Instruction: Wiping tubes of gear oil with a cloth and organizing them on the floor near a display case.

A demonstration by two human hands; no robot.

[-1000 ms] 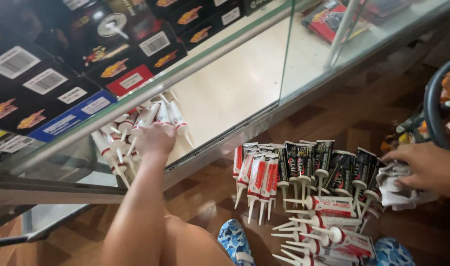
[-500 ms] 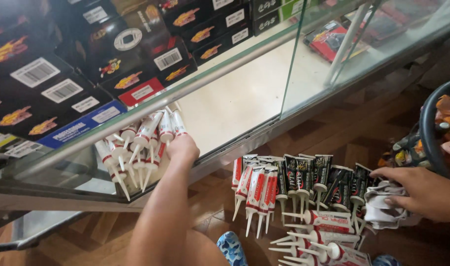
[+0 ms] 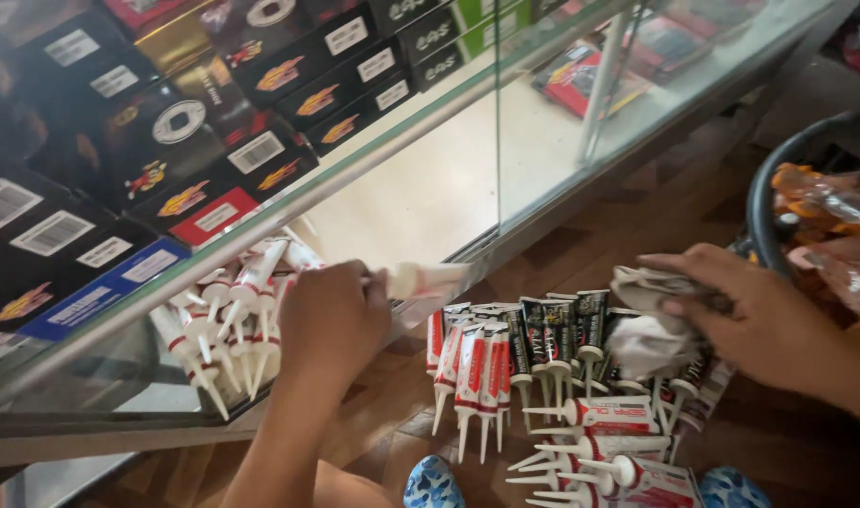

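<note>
My left hand (image 3: 331, 320) reaches into the lower shelf of a glass display case (image 3: 467, 103) and grips a white sealant tube (image 3: 425, 278) lying sideways. Just left of it a bunch of red-and-white tubes (image 3: 228, 320) leans with nozzles pointing down. My right hand (image 3: 749, 315) rests at the right on a crumpled white cloth (image 3: 651, 334), fingers curled over it. Below the cloth, red and black tubes (image 3: 505, 353) lie in a row on the wooden floor, with more white tubes (image 3: 608, 452) in front.
Black and red boxes (image 3: 185, 132) fill the case's upper shelf. A dark round basket (image 3: 778, 179) with orange plastic packets (image 3: 829, 212) stands at the right edge. Blue patterned shoes (image 3: 434, 482) show at the bottom. A metal rail (image 3: 260, 226) edges the glass.
My left hand slid right along the shelf, away from the leaning bunch, and now holds one tube sideways. My right hand has moved up onto the cloth.
</note>
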